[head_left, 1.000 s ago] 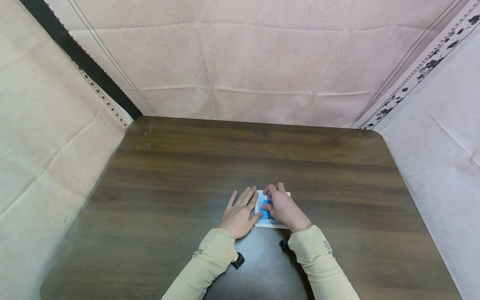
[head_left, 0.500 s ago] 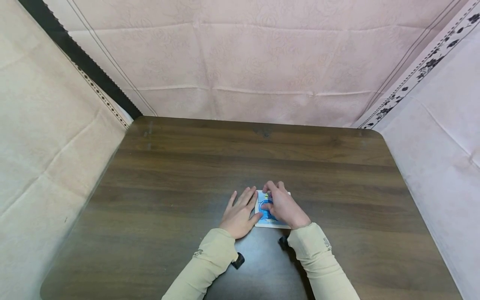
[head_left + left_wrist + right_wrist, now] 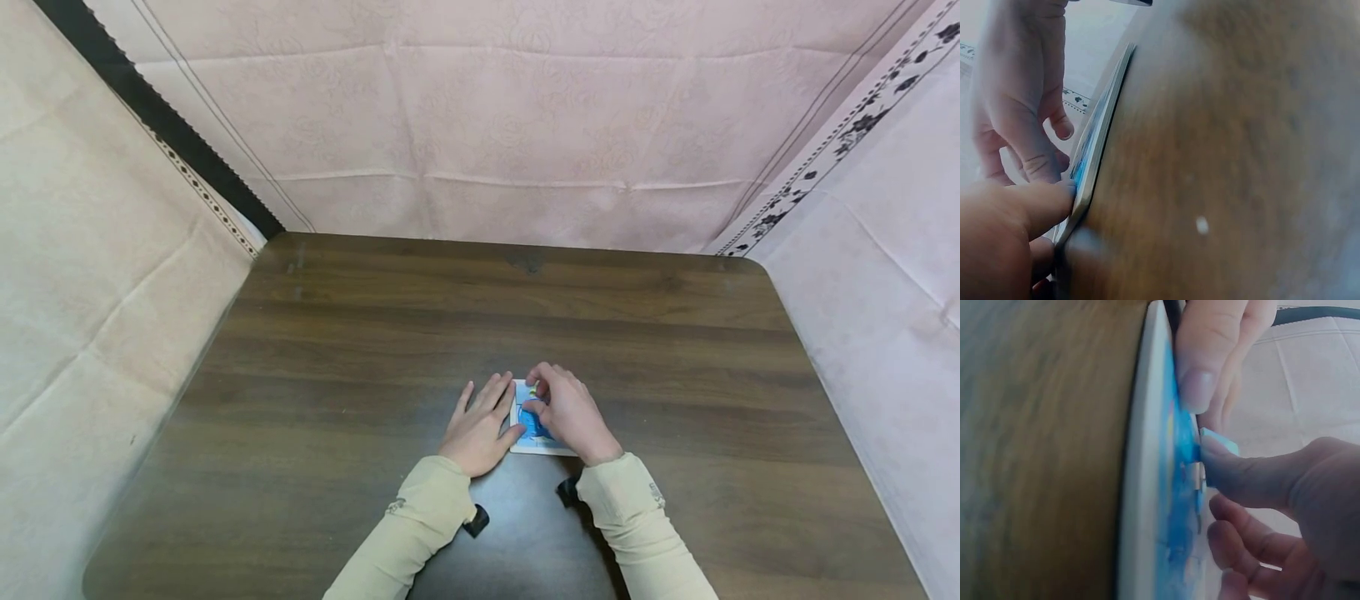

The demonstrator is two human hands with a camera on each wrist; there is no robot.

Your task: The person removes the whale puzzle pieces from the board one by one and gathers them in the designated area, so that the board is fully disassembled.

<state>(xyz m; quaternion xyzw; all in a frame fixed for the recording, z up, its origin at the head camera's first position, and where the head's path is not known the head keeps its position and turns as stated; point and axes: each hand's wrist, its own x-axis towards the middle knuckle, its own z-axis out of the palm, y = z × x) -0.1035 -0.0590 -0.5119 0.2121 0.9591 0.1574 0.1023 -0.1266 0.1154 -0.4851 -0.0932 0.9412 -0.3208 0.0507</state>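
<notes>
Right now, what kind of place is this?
Probably a small indoor work spot curtained off with cloth, though I can't tell what building it's in. You can see a brown wooden table, creased pale cloth on three sides, and a blue picture board.

Pale khaki sleeves (image 3: 408,533), dark cuff markings (image 3: 656,495)

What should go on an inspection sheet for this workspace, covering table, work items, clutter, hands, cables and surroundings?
Surface: brown, wood-grained table.
Job's things: flat blue picture board with a pale rim, on the table; small blue piece by the right thumb.
Clutter: nothing seen.
Hands: left hand rests at the board's left side; right hand appears to pinch the piece.
Cables: nothing seen.
Surroundings: pale cloth behind and on both sides; black strip at left.
</notes>
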